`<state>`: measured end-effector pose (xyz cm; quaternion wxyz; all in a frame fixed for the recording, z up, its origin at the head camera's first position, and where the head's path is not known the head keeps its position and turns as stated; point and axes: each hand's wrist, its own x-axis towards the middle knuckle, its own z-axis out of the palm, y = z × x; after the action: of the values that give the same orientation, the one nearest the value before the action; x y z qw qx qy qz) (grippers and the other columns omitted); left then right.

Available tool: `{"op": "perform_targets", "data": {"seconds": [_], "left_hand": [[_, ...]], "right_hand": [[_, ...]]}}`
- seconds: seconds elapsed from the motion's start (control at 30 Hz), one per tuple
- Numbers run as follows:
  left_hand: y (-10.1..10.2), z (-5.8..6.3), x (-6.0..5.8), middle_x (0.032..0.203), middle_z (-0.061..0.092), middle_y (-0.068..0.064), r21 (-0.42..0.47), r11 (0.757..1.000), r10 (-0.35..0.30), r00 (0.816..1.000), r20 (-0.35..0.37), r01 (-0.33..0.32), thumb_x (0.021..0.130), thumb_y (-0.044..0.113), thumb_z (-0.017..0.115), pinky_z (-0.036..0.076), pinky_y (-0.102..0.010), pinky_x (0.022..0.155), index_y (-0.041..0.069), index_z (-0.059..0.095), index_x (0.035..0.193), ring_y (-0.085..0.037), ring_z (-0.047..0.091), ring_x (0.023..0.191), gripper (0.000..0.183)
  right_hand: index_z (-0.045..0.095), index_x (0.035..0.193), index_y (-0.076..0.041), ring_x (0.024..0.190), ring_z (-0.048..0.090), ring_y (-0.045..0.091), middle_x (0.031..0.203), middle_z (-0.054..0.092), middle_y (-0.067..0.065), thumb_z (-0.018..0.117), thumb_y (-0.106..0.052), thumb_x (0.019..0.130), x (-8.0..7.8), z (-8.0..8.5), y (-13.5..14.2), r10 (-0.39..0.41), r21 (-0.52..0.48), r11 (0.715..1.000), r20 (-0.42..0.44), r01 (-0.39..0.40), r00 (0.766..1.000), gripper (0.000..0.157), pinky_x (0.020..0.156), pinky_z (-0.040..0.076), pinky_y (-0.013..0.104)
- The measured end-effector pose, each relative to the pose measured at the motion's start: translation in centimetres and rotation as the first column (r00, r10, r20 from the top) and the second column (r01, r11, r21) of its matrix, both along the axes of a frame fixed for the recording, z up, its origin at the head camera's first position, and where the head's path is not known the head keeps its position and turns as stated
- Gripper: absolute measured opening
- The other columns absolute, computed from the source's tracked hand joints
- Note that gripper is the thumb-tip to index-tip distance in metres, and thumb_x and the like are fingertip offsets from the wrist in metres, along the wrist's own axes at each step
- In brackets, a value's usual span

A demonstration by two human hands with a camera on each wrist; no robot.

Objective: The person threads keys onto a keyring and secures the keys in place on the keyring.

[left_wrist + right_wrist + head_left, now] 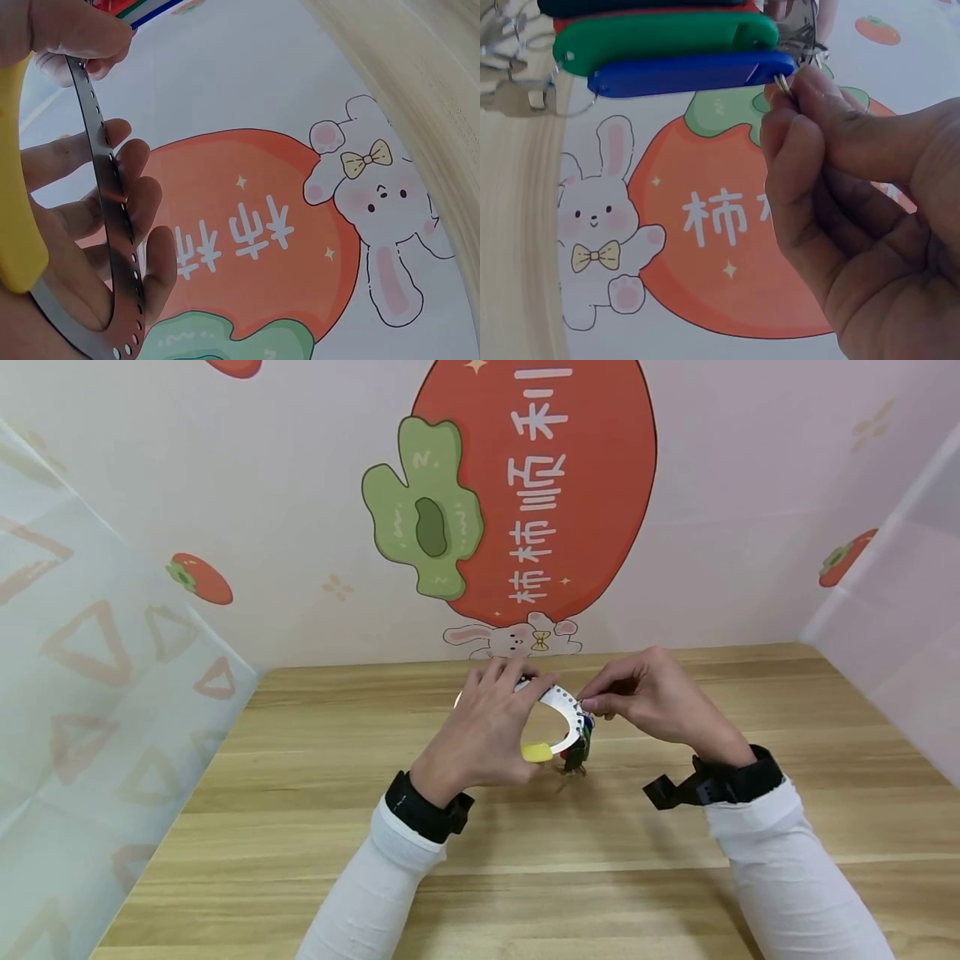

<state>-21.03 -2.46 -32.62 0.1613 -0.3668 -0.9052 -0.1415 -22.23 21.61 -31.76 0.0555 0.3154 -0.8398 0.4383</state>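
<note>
My left hand (483, 727) holds a flat metal hoop (572, 720) with small holes along its edge and a yellow grip (537, 752). In the left wrist view its fingers curl behind the hoop (112, 202). At the hoop's right side, my right hand (652, 697) pinches a small wire ring (784, 86) between thumb and forefinger. That ring passes through the end of a blue key tag (694, 73). Above it in the right wrist view are a green key tag (660, 41), a red one mostly hidden, and a dark one. Keys (525, 97) dangle from the tags' other ends.
Below the hands lies a wood-grain tabletop (585, 877). A backdrop (300, 510) printed with a large persimmon and a rabbit rises along the table's back edge, and patterned sheets (112, 652) stand at the sides. Both wrists wear black camera straps (738, 774).
</note>
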Motion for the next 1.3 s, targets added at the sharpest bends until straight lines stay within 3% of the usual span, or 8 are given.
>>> {"op": "perform_targets", "data": {"seconds": [0.27,0.67,0.97,1.3], "left_hand": [[-0.07,0.19,-0.21,0.14,0.049,-0.009,0.0,1.0,0.002,1.0,0.021,-0.002,0.059,0.036,0.092,0.038,-0.055,0.102,0.018,0.058,0.14,-0.03,0.044,0.127,0.09],[0.11,0.08,-0.08,0.143,0.047,-0.01,-0.027,0.999,0.027,0.999,-0.017,-0.028,0.059,0.037,0.09,0.038,-0.056,0.101,0.018,0.059,0.138,-0.032,0.043,0.13,0.086],[0.24,-0.01,0.13,0.131,0.054,-0.004,-0.075,0.997,0.012,1.0,0.002,-0.012,0.06,0.041,0.089,0.037,-0.054,0.104,0.019,0.06,0.136,-0.031,0.04,0.136,0.084],[0.39,-0.26,0.17,0.131,0.054,-0.007,-0.093,0.995,0.03,0.999,-0.017,-0.031,0.06,0.041,0.088,0.038,-0.055,0.102,0.019,0.059,0.138,-0.033,0.043,0.132,0.086]], "right_hand": [[0.079,0.09,-0.008,0.068,0.068,0.021,0.084,0.074,0.004,0.078,-0.002,0.087,-0.09,0.09,0.25,-0.01,-0.02,1.0,0.06,0.011,0.998,0.007,0.062,0.057,0.029],[0.078,0.084,-0.01,0.063,0.062,0.024,0.073,0.068,0.003,0.076,0.001,0.088,-0.09,0.09,-0.15,-0.023,-0.003,1.0,0.045,0.023,0.999,0.011,0.055,0.05,0.029],[0.079,0.084,-0.012,0.065,0.062,0.017,0.077,0.07,0.0,0.077,0.007,0.084,0.09,0.14,-0.01,0.01,0.09,0.996,-0.039,-0.006,0.999,0.019,0.059,0.054,0.029],[0.078,0.083,-0.012,0.063,0.059,0.017,0.074,0.067,-0.002,0.076,0.005,0.086,0.14,-0.04,0.01,0.005,0.114,0.994,-0.01,-0.003,1.0,0.018,0.056,0.05,0.028]]}}
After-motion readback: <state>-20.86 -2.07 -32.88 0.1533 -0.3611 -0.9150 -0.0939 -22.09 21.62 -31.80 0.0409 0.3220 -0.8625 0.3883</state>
